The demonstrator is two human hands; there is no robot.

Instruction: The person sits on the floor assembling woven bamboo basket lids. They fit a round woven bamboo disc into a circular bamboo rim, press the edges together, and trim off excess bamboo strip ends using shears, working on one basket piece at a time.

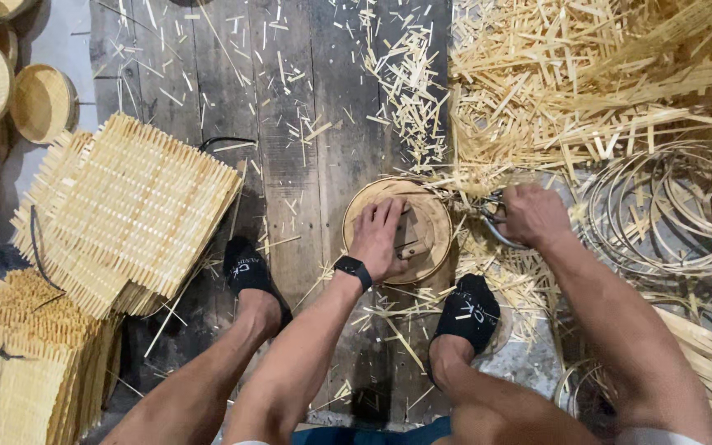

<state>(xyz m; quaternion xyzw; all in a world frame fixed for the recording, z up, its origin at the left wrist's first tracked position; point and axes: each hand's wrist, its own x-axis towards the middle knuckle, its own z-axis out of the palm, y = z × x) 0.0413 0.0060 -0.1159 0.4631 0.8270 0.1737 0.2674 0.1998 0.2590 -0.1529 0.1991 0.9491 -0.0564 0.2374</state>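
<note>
Left of the round woven bamboo basket (397,229), which sits on the plank floor (290,124) between the person's feet, lie stacks of square woven mats (125,214). The left hand (379,239) presses flat on the basket's middle, fingers spread, pinning rather than gripping it; the piece looks light, thin and springy, likely to crack if squeezed, so best held at its stiffer rim. Just right of the basket, the right hand (533,216) is closed around metal shears (494,216), with bamboo hoops (677,214) farther right.

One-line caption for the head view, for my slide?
Left hand presses a round woven bamboo tray; right hand grips shears at its rim.
</note>
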